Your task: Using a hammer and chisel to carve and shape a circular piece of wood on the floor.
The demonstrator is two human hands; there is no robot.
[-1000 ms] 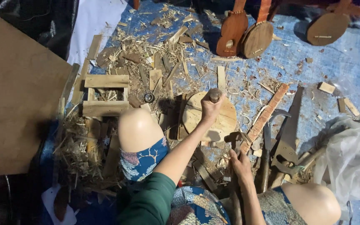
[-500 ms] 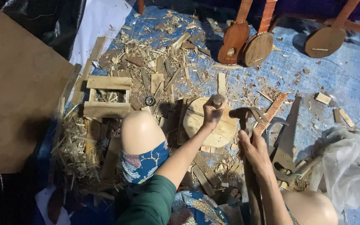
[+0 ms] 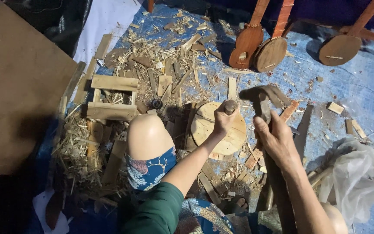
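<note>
Head view, looking down on a person seated on a blue tarpaulin (image 3: 360, 91) strewn with wood shavings and offcuts.

The left hand (image 3: 224, 120) is closed in a fist around the wooden handle of a chisel (image 3: 230, 106), held roughly upright; its lower end is hidden by the fist, so contact with the wood cannot be told. Directly beneath lies a round wooden disc (image 3: 215, 134), pale and flat on the ground, just in front of the bare left knee (image 3: 147, 138).

The right hand (image 3: 277, 139) is wrapped tightly around the handle of a hammer (image 3: 262, 96), fingers fully curled. The dark hammer head is raised above the ground, just right of the chisel top and apart from it (the head is slightly blurred).

Right of the hammer, a handsaw (image 3: 301, 130) lies flat on the tarpaulin, blade pointing away from the person. A crumpled pale plastic bag (image 3: 356, 180) sits at the lower right, near the right forearm.

Left of the knee stands a small open frame of wooden slats (image 3: 111, 97), amid straw-like shavings. A large flat brown board (image 3: 18, 95) fills the left edge.

At the top, three small stringed-instrument bodies with necks (image 3: 249, 41) (image 3: 271, 53) (image 3: 339, 48) lie on the tarpaulin, well apart from both hands; the first two are side by side and touching.
</note>
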